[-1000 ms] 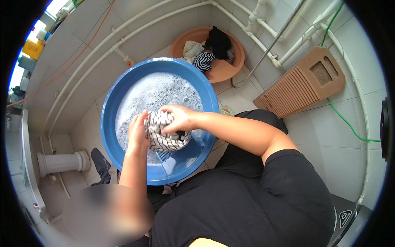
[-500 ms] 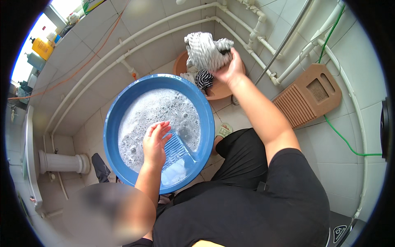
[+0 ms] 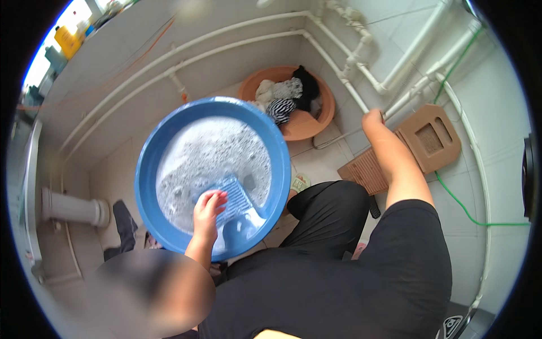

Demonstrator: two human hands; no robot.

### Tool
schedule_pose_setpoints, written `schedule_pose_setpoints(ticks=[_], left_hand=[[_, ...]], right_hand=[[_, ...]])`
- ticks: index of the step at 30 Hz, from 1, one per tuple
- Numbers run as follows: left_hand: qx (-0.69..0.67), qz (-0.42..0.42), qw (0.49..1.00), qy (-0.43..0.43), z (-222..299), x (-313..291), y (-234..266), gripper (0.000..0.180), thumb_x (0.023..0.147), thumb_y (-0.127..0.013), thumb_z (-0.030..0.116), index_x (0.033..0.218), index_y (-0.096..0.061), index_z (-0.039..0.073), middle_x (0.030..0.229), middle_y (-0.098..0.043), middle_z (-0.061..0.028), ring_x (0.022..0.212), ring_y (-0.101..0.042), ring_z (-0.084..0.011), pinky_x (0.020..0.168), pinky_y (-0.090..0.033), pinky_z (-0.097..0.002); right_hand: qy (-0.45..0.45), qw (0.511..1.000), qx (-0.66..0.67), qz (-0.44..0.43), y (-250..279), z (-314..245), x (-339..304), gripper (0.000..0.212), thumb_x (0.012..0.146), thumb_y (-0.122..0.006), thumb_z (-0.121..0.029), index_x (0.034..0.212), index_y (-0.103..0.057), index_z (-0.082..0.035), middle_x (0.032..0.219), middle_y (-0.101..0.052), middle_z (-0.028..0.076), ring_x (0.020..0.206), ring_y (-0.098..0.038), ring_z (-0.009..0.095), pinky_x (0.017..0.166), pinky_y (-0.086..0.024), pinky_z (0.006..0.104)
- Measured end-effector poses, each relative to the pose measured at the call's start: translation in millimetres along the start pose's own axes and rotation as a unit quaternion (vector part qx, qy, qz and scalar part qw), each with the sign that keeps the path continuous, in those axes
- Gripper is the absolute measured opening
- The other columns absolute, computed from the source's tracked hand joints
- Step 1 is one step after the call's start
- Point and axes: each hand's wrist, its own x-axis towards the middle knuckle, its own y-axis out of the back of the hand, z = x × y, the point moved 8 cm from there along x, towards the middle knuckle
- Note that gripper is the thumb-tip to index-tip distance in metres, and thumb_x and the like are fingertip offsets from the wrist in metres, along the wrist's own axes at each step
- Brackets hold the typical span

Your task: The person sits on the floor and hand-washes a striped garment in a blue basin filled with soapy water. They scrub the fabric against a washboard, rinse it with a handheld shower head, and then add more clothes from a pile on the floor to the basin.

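So, left hand (image 3: pixel 208 213): fingers loosely curled, gripping nothing, thumb side up as far as the blur shows. It hangs over the ribbed slope (image 3: pixel 233 198) inside the blue tub (image 3: pixel 145 169), no visible contact. Probably parked there because the other arm is doing the reaching.

Right hand (image 3: pixel 372 117): arm stretched out to the person's right, hand by the white pipes (image 3: pixel 353 93). Fingers hidden behind the wrist and blurred; can't tell if they're clenched, or on what. Forearm crosses in front of the brown washboard (image 3: pixel 446 150), which seems to lean at the wall, likely stowed there since the tub has its own ribs.

Tub sits in front of the person, just left of the bent knee, presumably so both arms clear the rim easily. Foam (image 3: pixel 217 144) covers most of the water; ribs poke out on the near side, which looks handy for scrubbing. No garment shows above the foam; can't see under it.

Clothes are in the brown basin (image 3: pixel 307 133), beyond the tub and slightly right: speckled pale garment (image 3: pixel 288 88) on top, striped garment (image 3: pixel 280 111) in front of it, black garment (image 3: pixel 307 90) to the right, cream cloth (image 3: pixel 264 90) to the left. Basin stands right beside the tub, I'd guess to keep pieces off the floor and within reach.

Further out: thin hose (image 3: pixel 333 140) on the floor by the basin, green slipper (image 3: pixel 300 182) beside the tub, bottles (image 3: pixel 68 40) up on the ledge.
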Motion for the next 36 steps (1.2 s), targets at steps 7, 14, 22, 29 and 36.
schedule_pose_setpoints(ticks=[7, 14, 22, 29, 36], left_hand=[[0.046, -0.073, 0.996, 0.023, -11, -9, -26, 0.021, 0.089, -0.051, 0.025, 0.097, -0.056, 0.007, 0.099, -0.062, -0.0069, 0.092, -0.057, -0.0162, 0.079, -0.042, -0.0308], [0.059, -0.096, 0.992, 0.057, -17, -25, -27, 0.022, 0.089, -0.050, 0.025, 0.099, -0.058, 0.007, 0.100, -0.063, -0.0071, 0.093, -0.057, -0.0161, 0.081, -0.043, -0.0312], [-0.005, -0.244, 0.969, 0.033, 21, -25, -114, 0.039, 0.092, -0.043, 0.034, 0.115, -0.051, 0.003, 0.112, -0.058, -0.0123, 0.103, -0.055, -0.0217, 0.086, -0.044, -0.0352], [-0.349, -0.299, 0.888, -0.018, 150, 3, -177, 0.085, 0.085, -0.036, 0.064, 0.132, -0.019, -0.005, 0.130, -0.039, -0.0273, 0.115, -0.045, -0.0385, 0.098, -0.037, -0.0461], [-0.399, 0.014, 0.917, -0.015, 115, 79, -50, 0.034, 0.096, -0.036, 0.031, 0.068, -0.039, 0.012, 0.054, -0.034, 0.0031, 0.044, -0.032, -0.0103, 0.045, -0.035, -0.0289]], right_hand=[[0.067, 0.986, 0.148, 0.044, -29, -143, 14, 0.025, 0.083, -0.054, -0.018, 0.102, -0.067, -0.010, 0.108, -0.064, 0.007, 0.100, -0.061, 0.022, 0.078, -0.049, 0.0333], [-0.027, 0.870, 0.470, 0.150, 31, -89, -31, 0.023, 0.083, -0.053, -0.018, 0.095, -0.066, -0.004, 0.101, -0.064, 0.015, 0.097, -0.060, 0.031, 0.078, -0.049, 0.0392], [0.051, 0.455, 0.736, 0.499, 102, 51, -224, 0.025, 0.086, -0.057, -0.026, 0.095, -0.063, -0.004, 0.085, -0.063, 0.012, 0.075, -0.060, 0.024, 0.068, -0.046, 0.0324], [0.267, 0.443, 0.626, 0.584, 123, 13, -342, 0.019, 0.076, -0.067, -0.014, 0.093, -0.063, -0.006, 0.078, -0.061, 0.009, 0.063, -0.059, 0.023, 0.057, -0.048, 0.0319], [0.407, 0.667, 0.529, 0.332, 102, -32, -302, 0.025, 0.083, -0.059, -0.025, 0.101, -0.062, -0.009, 0.093, -0.063, 0.011, 0.089, -0.060, 0.024, 0.078, -0.047, 0.0359]])
